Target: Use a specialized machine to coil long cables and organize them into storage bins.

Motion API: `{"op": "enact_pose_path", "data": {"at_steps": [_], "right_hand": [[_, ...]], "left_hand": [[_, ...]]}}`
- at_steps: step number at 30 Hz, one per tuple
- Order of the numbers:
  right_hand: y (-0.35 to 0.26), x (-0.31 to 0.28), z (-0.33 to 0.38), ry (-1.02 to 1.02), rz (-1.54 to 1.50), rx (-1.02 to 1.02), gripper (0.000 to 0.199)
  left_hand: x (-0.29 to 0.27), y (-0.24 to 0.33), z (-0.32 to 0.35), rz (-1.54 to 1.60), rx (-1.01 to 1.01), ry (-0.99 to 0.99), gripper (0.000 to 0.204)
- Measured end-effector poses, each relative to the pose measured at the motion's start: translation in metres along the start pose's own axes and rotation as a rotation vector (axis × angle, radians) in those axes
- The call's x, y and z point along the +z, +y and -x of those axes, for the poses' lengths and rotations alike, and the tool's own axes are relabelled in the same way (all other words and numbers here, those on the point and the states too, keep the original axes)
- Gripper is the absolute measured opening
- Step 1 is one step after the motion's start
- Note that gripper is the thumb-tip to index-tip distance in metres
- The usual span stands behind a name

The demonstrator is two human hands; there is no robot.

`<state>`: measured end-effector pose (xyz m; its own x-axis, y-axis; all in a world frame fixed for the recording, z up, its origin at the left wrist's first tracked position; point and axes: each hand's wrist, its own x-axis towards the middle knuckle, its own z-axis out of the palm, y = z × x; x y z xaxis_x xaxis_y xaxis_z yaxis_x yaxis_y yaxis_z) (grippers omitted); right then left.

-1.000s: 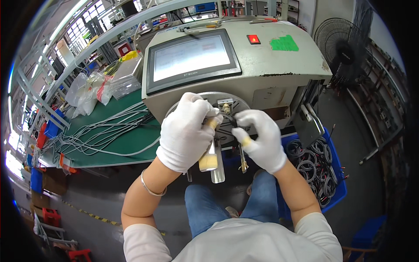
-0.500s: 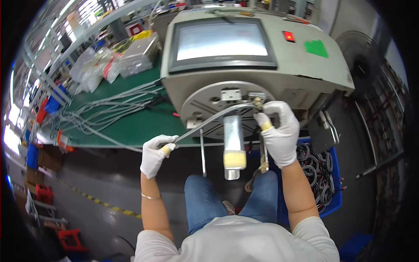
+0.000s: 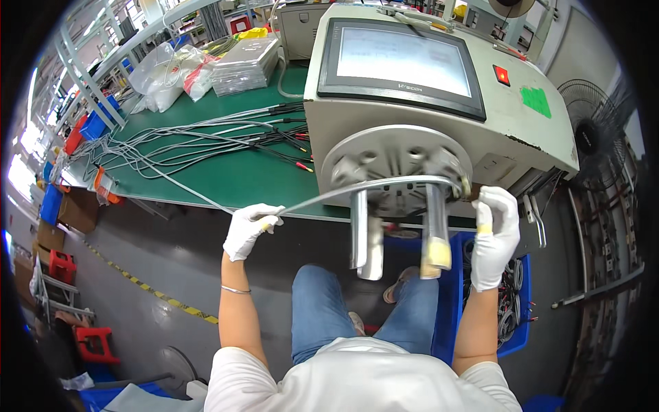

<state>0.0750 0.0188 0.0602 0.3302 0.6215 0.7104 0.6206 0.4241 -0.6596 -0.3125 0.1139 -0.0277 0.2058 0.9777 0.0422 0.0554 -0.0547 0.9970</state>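
One cable (image 3: pixel 310 200): my left hand (image 3: pixel 246 232) is clamping it between fingers; it is curving across the disc (image 3: pixel 386 139). Right hand (image 3: pixel 495 237): hovering beside disc; whether fingers are gripping, I cannot tell.

I am seeing the round plate (image 3: pixel 384 141) turning, its metal posts (image 3: pixel 436 213) swinging and blurring. The right hand (image 3: pixel 495 239) is moving off the gray cable (image 3: pixel 371 185), which is now crossing two posts.
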Motion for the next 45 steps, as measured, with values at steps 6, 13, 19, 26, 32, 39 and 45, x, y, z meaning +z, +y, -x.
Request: {"op": "enact_pose_path", "data": {"at_steps": [6, 13, 19, 26, 32, 39, 45], "right_hand": [[0.022, -0.035, 0.011, 0.07, -0.066, 0.15, 0.008], [0.036, -0.057, 0.022, 0.123, -0.057, 0.238, 0.008], [0.042, -0.063, 0.025, 0.154, -0.069, 0.308, 0.007], [0.046, -0.066, 0.026, 0.174, -0.063, 0.35, 0.006], [0.048, -0.07, 0.027, 0.175, -0.046, 0.349, 0.007], [0.049, -0.072, 0.027, 0.183, -0.036, 0.364, 0.007], [0.047, -0.067, 0.028, 0.175, -0.069, 0.338, 0.011]], "left_hand": [[-0.007, 0.02, 0.005, -0.065, 0.044, -0.051, 0.024], [0.003, 0.017, 0.014, -0.065, -0.035, -0.041, 0.026], [0.004, 0.019, 0.017, -0.042, -0.023, -0.105, 0.024], [0.012, 0.017, 0.024, -0.044, -0.095, -0.157, 0.02], [0.014, 0.012, 0.024, -0.017, -0.108, -0.226, 0.026], [0.02, 0.013, 0.028, -0.026, -0.117, -0.248, 0.024], [0.037, 0.032, 0.028, -0.028, -0.039, -0.238, 0.023]]}}
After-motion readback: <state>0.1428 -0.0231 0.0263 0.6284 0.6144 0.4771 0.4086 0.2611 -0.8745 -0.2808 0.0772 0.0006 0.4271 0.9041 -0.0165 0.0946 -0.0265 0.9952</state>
